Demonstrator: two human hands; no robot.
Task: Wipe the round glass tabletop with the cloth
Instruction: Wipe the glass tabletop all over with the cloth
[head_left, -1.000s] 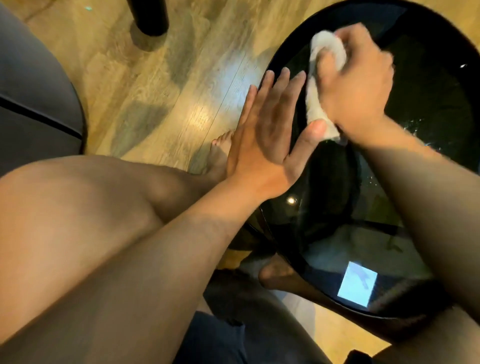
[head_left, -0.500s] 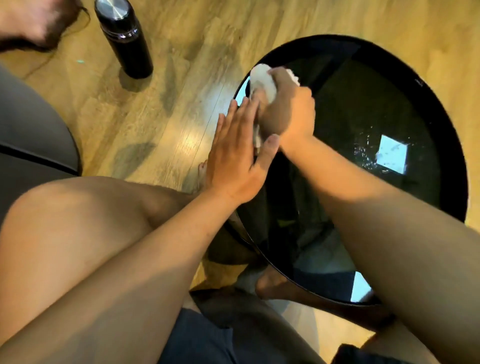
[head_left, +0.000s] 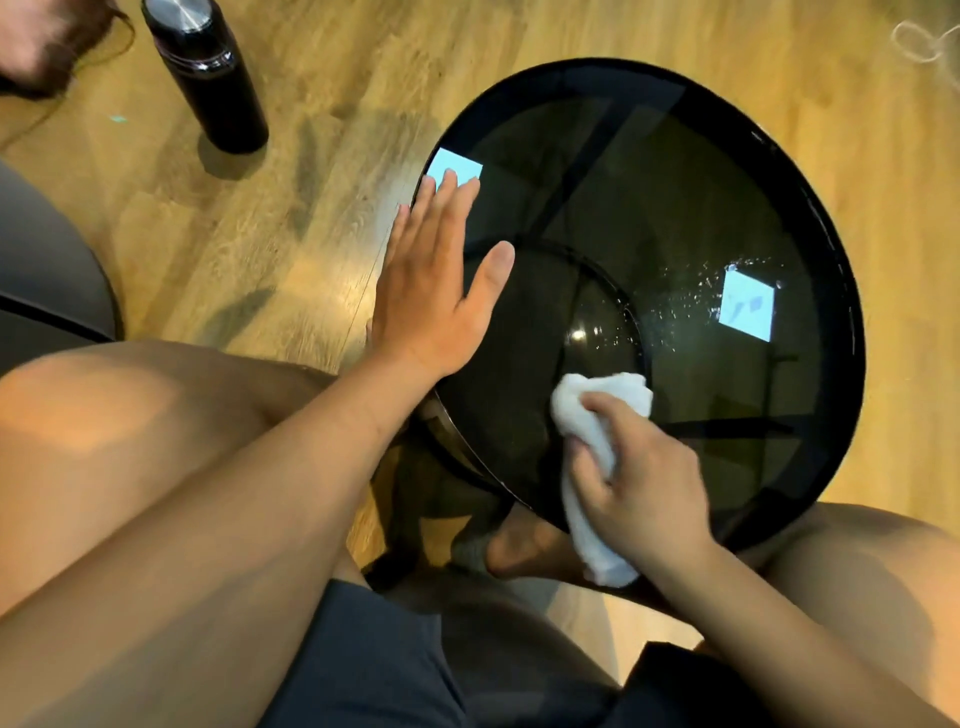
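A dark flask (head_left: 205, 73) is seen standing on the wooden floor (head_left: 291, 218), well apart from the work. The left hand (head_left: 434, 291) is laid flat at the left rim of the round glass worktop (head_left: 675, 208), its fingers (head_left: 447, 192) spread wide and nothing held. Nearer the front edge, a white cloth (head_left: 602, 410) is bunched in the right hand (head_left: 641, 483), whose fingers are closed around it and pressed to the glass. Droplets (head_left: 680, 306) (right of centre) remain unwiped; streaks could be left if they are smeared, and the worktop might be tipped by weight leaned on its rim.
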